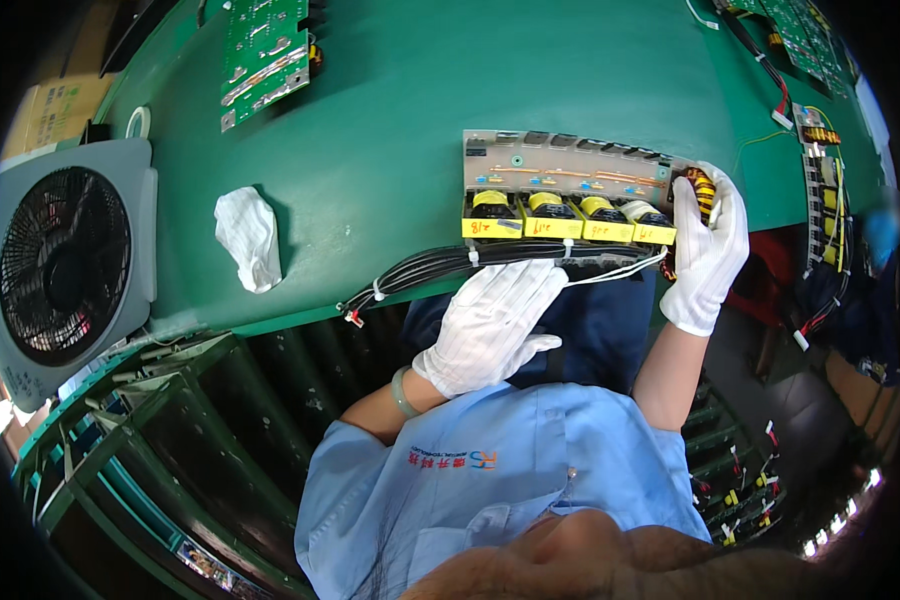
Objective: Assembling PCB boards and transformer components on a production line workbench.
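A long circuit board (570, 178) lies near the front edge of the green table, with a row of yellow-and-black transformers (548, 212) along its near side. A tied bundle of black wires (420, 268) runs in front of it and ends at the left in a small connector (354, 318). My left hand (495, 325), in a white glove, has its fingers stretched out flat against the bundle's near side. My gloved right hand (710, 245) closes around the board's right end, by a yellow-and-black wound coil (703, 192). White leads (618, 270) run between the hands.
A crumpled white glove (248, 240) lies on the green table (390, 130). A grey box fan (65, 260) stands at the left. Another green board (268, 60) is at the far left, and more wired boards (828, 205) line the right. Green metal slats (260, 420) are below the table edge.
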Available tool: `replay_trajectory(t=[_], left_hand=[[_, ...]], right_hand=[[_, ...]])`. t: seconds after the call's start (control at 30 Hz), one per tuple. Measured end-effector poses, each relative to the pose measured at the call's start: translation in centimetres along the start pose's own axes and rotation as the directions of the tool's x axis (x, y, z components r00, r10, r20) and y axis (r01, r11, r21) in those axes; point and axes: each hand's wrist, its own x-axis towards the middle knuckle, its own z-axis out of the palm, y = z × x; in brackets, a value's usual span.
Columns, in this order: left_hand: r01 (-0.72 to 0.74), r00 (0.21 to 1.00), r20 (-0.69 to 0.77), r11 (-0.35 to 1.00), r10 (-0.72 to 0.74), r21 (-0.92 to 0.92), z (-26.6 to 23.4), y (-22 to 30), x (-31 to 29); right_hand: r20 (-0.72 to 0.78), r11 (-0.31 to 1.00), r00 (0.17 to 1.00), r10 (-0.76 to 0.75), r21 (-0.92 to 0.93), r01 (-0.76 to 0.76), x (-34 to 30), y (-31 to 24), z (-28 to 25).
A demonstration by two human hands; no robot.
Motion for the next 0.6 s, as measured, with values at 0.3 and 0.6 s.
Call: replay_trajectory(t=[0.3,0.6], left_hand=[[-0.073,0.992,-0.109,0.997,0.071,-0.017,0.5,-0.4,-0.7],[-0.415,0.872,-0.361,0.890,0.330,-0.188,2.1,0.7,-0.9]], right_hand=[[-0.097,0.999,0.994,-0.045,0.027,0.048,-0.6,0.2,-0.2],[-0.151,0.991,0.988,-0.032,0.121,0.051,-1.0,0.7,0.2]])
